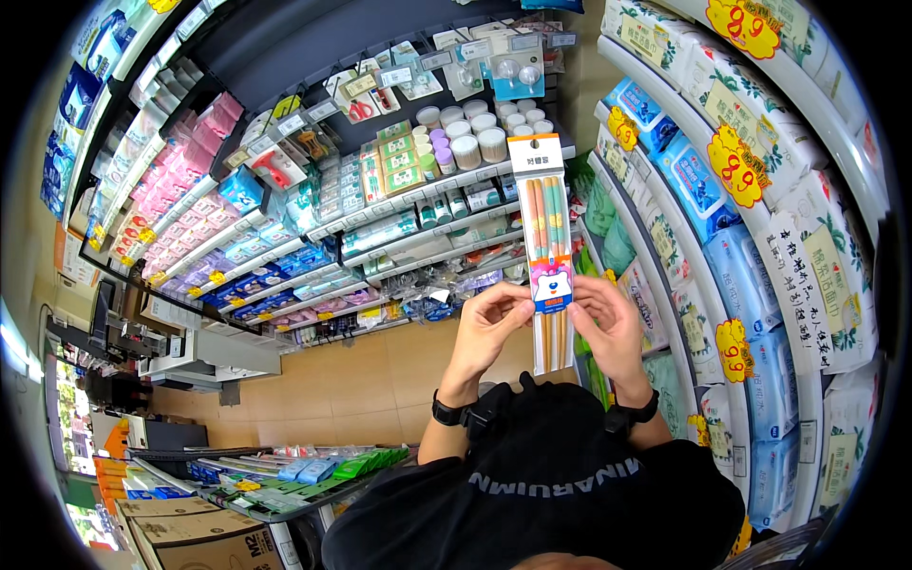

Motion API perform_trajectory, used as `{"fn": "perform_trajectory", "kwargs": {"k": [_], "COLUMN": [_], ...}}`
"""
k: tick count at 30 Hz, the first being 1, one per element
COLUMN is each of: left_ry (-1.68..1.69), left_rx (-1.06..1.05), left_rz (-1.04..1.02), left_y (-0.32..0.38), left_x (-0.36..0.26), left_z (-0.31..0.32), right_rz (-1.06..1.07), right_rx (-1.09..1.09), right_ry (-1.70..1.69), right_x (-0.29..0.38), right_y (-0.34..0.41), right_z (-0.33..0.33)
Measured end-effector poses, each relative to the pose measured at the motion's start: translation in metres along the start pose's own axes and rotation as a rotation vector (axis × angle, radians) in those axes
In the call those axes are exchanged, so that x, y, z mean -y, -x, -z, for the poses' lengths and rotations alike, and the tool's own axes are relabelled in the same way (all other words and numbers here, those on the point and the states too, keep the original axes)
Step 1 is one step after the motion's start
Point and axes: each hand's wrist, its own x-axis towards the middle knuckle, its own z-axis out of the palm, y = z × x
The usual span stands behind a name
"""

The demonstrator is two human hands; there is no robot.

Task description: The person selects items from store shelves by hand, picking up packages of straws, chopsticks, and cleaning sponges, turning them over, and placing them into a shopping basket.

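Observation:
A slim clear packet of chopsticks [546, 235] is held upright before me, its wooden shafts tipped with pink, yellow and green patterns. Its white header card has a hanging hole, and a printed band with a white cartoon bear wraps the middle. My left hand [491, 324] pinches the packet's left edge by the band between thumb and fingers. On the opposite edge, my right hand [605, 320] grips it the same way, its fingers partly behind the packet. Both wrists wear black straps.
Ahead stand shelves with round tubs of cotton swabs [467, 151] and hanging scissors [360, 108]. To my right, shelves hold packs of wipes [741, 274] and tissue packs [830, 263]. A low display rack [306, 491] and cardboard boxes [192, 534] lie at lower left, beside the tiled floor [342, 377].

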Motion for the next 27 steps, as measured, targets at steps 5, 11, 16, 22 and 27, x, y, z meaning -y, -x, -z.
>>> {"fn": "perform_trajectory", "kwargs": {"k": [5, 11, 16, 22, 27], "left_ry": [0.046, -0.022, 0.003, -0.044, -0.011], "left_rx": [0.033, 0.026, 0.092, 0.081, 0.079], "left_rz": [0.055, 0.134, 0.165, 0.144, 0.180], "left_y": [0.001, -0.004, -0.009, -0.014, -0.014], "left_x": [0.006, 0.008, 0.009, 0.013, 0.016], "left_z": [-0.004, -0.004, -0.007, -0.004, -0.003], "right_rz": [0.011, -0.022, -0.054, -0.025, -0.093], "right_rx": [0.010, 0.030, 0.048, 0.116, 0.121], "right_ry": [0.067, 0.047, 0.087, 0.147, 0.105], "right_x": [-0.005, -0.018, -0.020, -0.013, -0.012], "right_y": [0.000, 0.001, 0.004, 0.006, 0.005], "right_z": [0.004, 0.005, 0.006, 0.001, -0.001]}}
